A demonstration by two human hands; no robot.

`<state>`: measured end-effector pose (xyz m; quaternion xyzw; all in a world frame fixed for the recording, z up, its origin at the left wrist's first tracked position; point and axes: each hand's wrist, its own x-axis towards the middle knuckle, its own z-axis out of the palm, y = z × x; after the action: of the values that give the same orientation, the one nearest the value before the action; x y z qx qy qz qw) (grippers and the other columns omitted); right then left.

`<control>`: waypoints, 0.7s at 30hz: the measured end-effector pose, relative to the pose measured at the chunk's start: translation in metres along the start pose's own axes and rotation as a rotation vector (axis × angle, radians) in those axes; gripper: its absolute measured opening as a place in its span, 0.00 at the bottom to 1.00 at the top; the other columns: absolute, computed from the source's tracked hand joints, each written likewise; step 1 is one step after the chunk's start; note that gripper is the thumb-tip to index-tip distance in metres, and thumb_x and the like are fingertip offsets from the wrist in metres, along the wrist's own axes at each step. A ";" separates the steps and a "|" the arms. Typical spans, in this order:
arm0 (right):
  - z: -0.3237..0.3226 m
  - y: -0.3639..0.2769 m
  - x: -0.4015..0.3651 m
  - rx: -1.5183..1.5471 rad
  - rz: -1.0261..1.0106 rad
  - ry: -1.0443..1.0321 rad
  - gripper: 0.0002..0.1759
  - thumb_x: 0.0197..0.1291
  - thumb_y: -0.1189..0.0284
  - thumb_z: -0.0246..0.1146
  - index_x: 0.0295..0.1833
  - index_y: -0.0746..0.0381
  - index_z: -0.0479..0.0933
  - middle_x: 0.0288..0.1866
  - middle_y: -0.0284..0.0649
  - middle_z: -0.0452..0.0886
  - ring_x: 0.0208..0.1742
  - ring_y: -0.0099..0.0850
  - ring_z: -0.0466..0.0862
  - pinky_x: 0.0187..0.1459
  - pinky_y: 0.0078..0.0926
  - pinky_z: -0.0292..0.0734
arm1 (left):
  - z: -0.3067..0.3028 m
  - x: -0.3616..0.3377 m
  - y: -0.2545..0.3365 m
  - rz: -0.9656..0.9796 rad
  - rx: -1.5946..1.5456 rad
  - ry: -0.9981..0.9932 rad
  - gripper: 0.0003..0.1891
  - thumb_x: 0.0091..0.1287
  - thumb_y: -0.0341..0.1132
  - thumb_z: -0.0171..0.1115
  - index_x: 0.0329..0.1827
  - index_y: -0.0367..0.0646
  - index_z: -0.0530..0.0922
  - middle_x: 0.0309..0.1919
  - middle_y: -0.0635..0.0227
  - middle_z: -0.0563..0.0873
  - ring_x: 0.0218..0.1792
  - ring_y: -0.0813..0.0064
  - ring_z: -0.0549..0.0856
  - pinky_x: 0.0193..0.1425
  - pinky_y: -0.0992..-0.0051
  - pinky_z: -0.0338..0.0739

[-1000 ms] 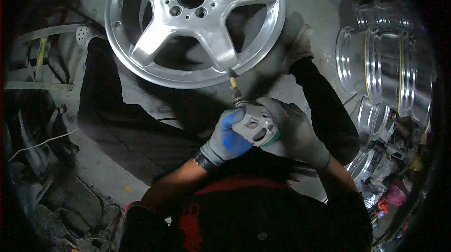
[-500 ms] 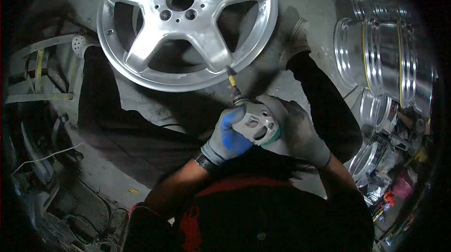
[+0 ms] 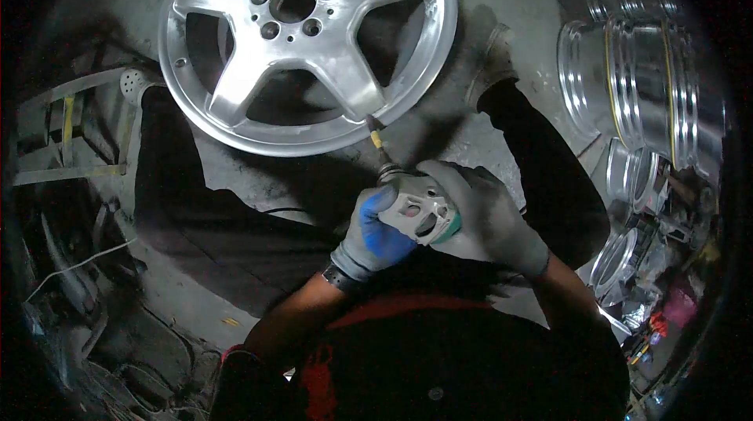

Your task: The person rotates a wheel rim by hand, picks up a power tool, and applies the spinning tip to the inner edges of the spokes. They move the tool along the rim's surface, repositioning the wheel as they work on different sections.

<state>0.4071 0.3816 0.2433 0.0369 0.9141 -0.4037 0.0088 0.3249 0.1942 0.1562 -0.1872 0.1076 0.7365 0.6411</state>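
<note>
A bare-metal five-spoke alloy wheel (image 3: 318,44) stands in front of me, tilted toward my body. Both my gloved hands hold a grey die grinder (image 3: 420,209) with a green rear part. Its shaft has a yellow band (image 3: 376,139), and the dark tip meets the wheel where the lower right spoke joins the rim. I cannot make out the tip's exact shape. My left hand (image 3: 376,229), in a grey and blue glove, is closed round the grinder's left side. My right hand (image 3: 490,217), in a grey glove, wraps its right side and covers part of the body.
My dark-trousered legs are spread on either side, with a shoe (image 3: 492,60) beyond the wheel's right edge. Shiny wheel rims (image 3: 639,83) are stacked at the right, above loose clutter. On the left are a metal frame (image 3: 70,174) and cables (image 3: 161,378) on the floor.
The grinder and both hands have shifted slightly left, and the tip sits a little further left at the spoke's end. The whole view has also shifted a little. Both grips are unchanged.
</note>
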 end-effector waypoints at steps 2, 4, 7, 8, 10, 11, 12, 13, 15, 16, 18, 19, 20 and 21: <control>0.001 -0.003 0.001 -0.008 0.032 -0.026 0.50 0.50 0.64 0.83 0.76 0.66 0.67 0.51 0.54 0.86 0.48 0.50 0.91 0.49 0.44 0.87 | -0.001 -0.003 0.002 0.018 -0.071 -0.042 0.37 0.68 0.56 0.65 0.74 0.41 0.75 0.69 0.56 0.82 0.70 0.53 0.80 0.80 0.48 0.69; 0.004 -0.006 -0.001 -0.010 0.067 -0.052 0.49 0.50 0.63 0.83 0.76 0.65 0.68 0.51 0.54 0.86 0.48 0.50 0.91 0.50 0.44 0.87 | 0.002 -0.007 0.002 0.034 -0.142 -0.077 0.34 0.71 0.52 0.65 0.73 0.38 0.76 0.67 0.56 0.84 0.69 0.54 0.82 0.79 0.50 0.70; 0.003 -0.005 0.000 -0.035 0.111 -0.085 0.49 0.51 0.63 0.83 0.76 0.65 0.68 0.51 0.54 0.86 0.47 0.50 0.91 0.50 0.43 0.87 | 0.007 -0.006 0.004 0.015 -0.139 -0.041 0.33 0.71 0.51 0.65 0.72 0.38 0.76 0.67 0.56 0.84 0.69 0.55 0.82 0.79 0.50 0.70; 0.001 -0.005 -0.002 -0.001 0.124 -0.075 0.49 0.49 0.63 0.84 0.74 0.66 0.69 0.54 0.55 0.86 0.51 0.51 0.90 0.53 0.45 0.85 | 0.009 -0.003 0.003 0.004 -0.134 -0.048 0.32 0.71 0.51 0.65 0.72 0.38 0.77 0.67 0.56 0.84 0.69 0.55 0.82 0.79 0.51 0.70; -0.003 -0.002 -0.007 0.030 0.143 -0.060 0.49 0.48 0.64 0.85 0.73 0.67 0.69 0.57 0.56 0.85 0.55 0.53 0.89 0.56 0.46 0.83 | 0.009 0.004 0.002 -0.015 -0.127 -0.058 0.32 0.71 0.51 0.65 0.72 0.38 0.77 0.67 0.56 0.84 0.69 0.55 0.82 0.80 0.51 0.70; -0.005 0.001 -0.009 -0.007 0.130 -0.046 0.49 0.48 0.64 0.85 0.73 0.67 0.69 0.57 0.56 0.86 0.55 0.52 0.89 0.56 0.46 0.83 | 0.007 0.007 0.001 -0.022 -0.040 -0.002 0.36 0.68 0.55 0.65 0.74 0.41 0.76 0.68 0.56 0.83 0.70 0.54 0.81 0.79 0.49 0.71; -0.006 0.003 -0.010 -0.045 0.116 -0.031 0.49 0.48 0.64 0.85 0.73 0.67 0.69 0.57 0.56 0.86 0.55 0.52 0.89 0.56 0.46 0.83 | 0.008 0.011 0.000 -0.028 0.047 0.053 0.40 0.65 0.59 0.66 0.75 0.43 0.75 0.69 0.56 0.82 0.71 0.52 0.80 0.78 0.46 0.71; -0.009 0.003 -0.009 -0.046 0.117 -0.027 0.49 0.48 0.64 0.85 0.73 0.67 0.69 0.57 0.56 0.86 0.55 0.52 0.89 0.56 0.46 0.83 | 0.009 0.016 0.000 -0.031 0.051 0.051 0.40 0.65 0.59 0.66 0.75 0.43 0.75 0.69 0.56 0.82 0.71 0.52 0.80 0.78 0.46 0.71; -0.014 0.001 -0.009 -0.052 0.178 -0.019 0.49 0.48 0.64 0.85 0.73 0.67 0.70 0.57 0.56 0.86 0.55 0.53 0.89 0.56 0.46 0.83 | 0.013 0.023 0.001 -0.027 0.109 0.041 0.39 0.65 0.59 0.67 0.74 0.43 0.75 0.68 0.56 0.83 0.69 0.52 0.81 0.78 0.47 0.72; -0.014 0.006 -0.010 -0.053 0.178 -0.016 0.49 0.48 0.64 0.85 0.73 0.67 0.70 0.57 0.56 0.86 0.55 0.53 0.89 0.56 0.46 0.83 | 0.015 0.027 0.002 -0.029 0.111 0.039 0.39 0.65 0.59 0.67 0.74 0.43 0.75 0.68 0.56 0.83 0.69 0.52 0.81 0.78 0.47 0.72; -0.010 0.016 -0.012 -0.106 0.094 0.047 0.51 0.49 0.62 0.83 0.76 0.64 0.67 0.52 0.49 0.86 0.47 0.46 0.89 0.49 0.44 0.85 | 0.019 0.032 0.005 -0.024 0.138 0.050 0.38 0.65 0.58 0.67 0.73 0.43 0.75 0.68 0.56 0.83 0.68 0.52 0.82 0.77 0.47 0.72; -0.009 0.016 -0.012 -0.106 0.094 0.048 0.51 0.49 0.62 0.83 0.76 0.64 0.67 0.52 0.49 0.86 0.47 0.46 0.89 0.49 0.44 0.85 | 0.020 0.032 0.005 -0.024 0.139 0.050 0.38 0.65 0.58 0.67 0.73 0.43 0.75 0.68 0.56 0.83 0.68 0.52 0.82 0.77 0.47 0.72; -0.008 0.016 -0.012 -0.107 0.065 0.063 0.51 0.48 0.62 0.83 0.77 0.64 0.67 0.52 0.49 0.86 0.47 0.47 0.89 0.49 0.44 0.85 | 0.021 0.030 0.006 -0.015 0.150 0.048 0.38 0.65 0.58 0.67 0.73 0.44 0.75 0.68 0.56 0.83 0.69 0.52 0.82 0.77 0.47 0.72; -0.006 0.015 -0.011 -0.107 0.037 0.078 0.51 0.48 0.62 0.83 0.77 0.64 0.67 0.52 0.49 0.86 0.47 0.47 0.89 0.49 0.44 0.85 | 0.021 0.028 0.007 -0.006 0.163 0.047 0.38 0.65 0.58 0.66 0.73 0.44 0.75 0.68 0.56 0.83 0.69 0.52 0.81 0.77 0.47 0.72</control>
<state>0.4195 0.3950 0.2367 0.0689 0.9332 -0.3523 -0.0172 0.3124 0.2268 0.1637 -0.1522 0.1815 0.7187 0.6537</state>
